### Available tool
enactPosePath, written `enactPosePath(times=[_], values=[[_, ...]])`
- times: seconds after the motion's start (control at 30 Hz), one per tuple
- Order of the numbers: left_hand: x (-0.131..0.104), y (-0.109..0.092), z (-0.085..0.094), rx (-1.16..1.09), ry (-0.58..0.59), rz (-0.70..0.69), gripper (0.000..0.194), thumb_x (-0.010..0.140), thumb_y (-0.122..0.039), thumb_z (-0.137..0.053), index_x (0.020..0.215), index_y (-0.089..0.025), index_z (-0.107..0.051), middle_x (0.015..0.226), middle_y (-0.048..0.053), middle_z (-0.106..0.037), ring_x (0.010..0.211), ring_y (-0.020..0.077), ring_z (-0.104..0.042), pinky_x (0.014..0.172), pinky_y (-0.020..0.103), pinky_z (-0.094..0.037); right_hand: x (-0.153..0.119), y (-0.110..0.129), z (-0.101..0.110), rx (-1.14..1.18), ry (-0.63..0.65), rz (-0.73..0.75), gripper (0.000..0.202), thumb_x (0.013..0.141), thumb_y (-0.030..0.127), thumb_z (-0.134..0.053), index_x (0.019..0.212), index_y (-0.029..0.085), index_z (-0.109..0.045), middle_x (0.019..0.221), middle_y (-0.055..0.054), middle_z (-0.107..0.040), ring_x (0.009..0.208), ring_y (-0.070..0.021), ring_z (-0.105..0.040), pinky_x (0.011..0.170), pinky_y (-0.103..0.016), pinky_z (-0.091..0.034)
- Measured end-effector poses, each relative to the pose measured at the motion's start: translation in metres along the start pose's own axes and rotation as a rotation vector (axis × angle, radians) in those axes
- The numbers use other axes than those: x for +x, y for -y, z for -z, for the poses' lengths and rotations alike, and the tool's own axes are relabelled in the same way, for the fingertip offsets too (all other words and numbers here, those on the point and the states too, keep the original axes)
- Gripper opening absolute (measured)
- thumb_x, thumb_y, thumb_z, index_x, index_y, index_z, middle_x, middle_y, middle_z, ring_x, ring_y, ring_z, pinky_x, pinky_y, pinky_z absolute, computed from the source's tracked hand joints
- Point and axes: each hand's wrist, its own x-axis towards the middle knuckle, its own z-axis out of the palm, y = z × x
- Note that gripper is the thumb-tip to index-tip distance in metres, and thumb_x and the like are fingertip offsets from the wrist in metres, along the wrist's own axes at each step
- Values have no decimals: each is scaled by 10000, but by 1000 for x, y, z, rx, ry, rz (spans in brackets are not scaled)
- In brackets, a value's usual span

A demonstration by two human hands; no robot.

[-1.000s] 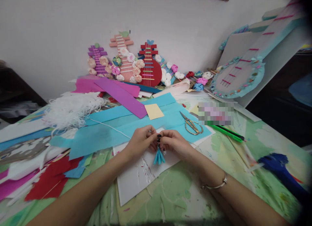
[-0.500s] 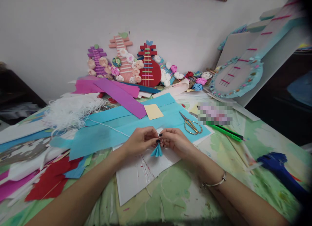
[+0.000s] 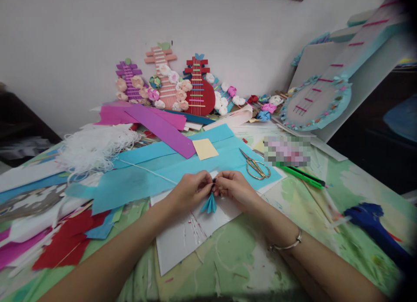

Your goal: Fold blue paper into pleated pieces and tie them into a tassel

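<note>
A small pleated blue paper fan point(image 3: 209, 204) hangs, wide end down, from the fingertips of both hands. My left hand point(image 3: 194, 188) pinches its narrow top from the left. Close against it, my right hand point(image 3: 232, 187) is closed at the same top, thumb and finger together. White string point(image 3: 146, 168) runs from the left over blue paper to my left hand. Whether the string passes round the fan's top is too small to tell. Under the hands lies a white sheet point(image 3: 176, 245) with glue-like streaks and red bits.
Gold-handled scissors point(image 3: 257, 166) and a yellow card point(image 3: 205, 149) lie on the blue paper point(image 3: 156, 158). A tangle of white string point(image 3: 97, 147) sits left. To the right are a green cutter point(image 3: 302, 177) and a blue glue gun point(image 3: 374, 228). Paper instruments point(image 3: 200, 93) stand behind.
The fingertips of both hands have drawn closer together at the fan's top. The fan has shifted slightly left and tilted a little.
</note>
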Motion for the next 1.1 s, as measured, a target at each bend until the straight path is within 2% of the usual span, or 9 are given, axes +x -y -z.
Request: enactPosePath(times=[0.23, 0.47, 0.73, 0.93, 1.1], values=[[-2, 2, 4, 19, 52, -111, 112, 838, -165, -484, 761, -147, -563, 669, -14, -618, 578, 82, -515, 565, 179, -372, 1, -2, 1, -38, -4, 16, 34, 598, 165, -566, 618, 152, -590, 491, 22, -568, 459, -75, -489, 468, -197, -329], [-2, 1, 7, 15, 76, -129, 143, 837, -161, -512, 766, -143, -635, 700, 3, -656, 612, 96, -558, 594, 189, -400, -2, 4, 3, -43, 32, -5, 99, 540, 133, -574, 630, 145, -613, 516, 27, -568, 488, -79, -498, 497, -202, -355], [2, 7, 10, -116, 57, -153, 98, 775, -142, -569, 751, -136, -664, 764, 47, -698, 689, 138, -627, 655, 226, -476, 0, 1, 6, -35, 59, -12, 92, 530, 142, -583, 618, 147, -609, 510, 32, -564, 484, -76, -485, 510, -206, -344], [4, 10, 13, -110, -8, -278, 137, 728, -85, -527, 732, -135, -655, 788, 70, -695, 802, 178, -636, 762, 290, -486, -1, 3, 4, -28, 81, -14, 86, 533, 144, -559, 602, 141, -610, 530, 18, -581, 501, -82, -490, 519, -212, -350], [5, 9, 12, -108, 4, -223, 103, 737, -115, -566, 788, -133, -654, 840, 82, -689, 804, 176, -634, 759, 293, -487, 0, 2, 5, -11, 80, -6, 86, 530, 140, -560, 606, 147, -599, 532, 21, -582, 502, -85, -495, 523, -216, -361]])
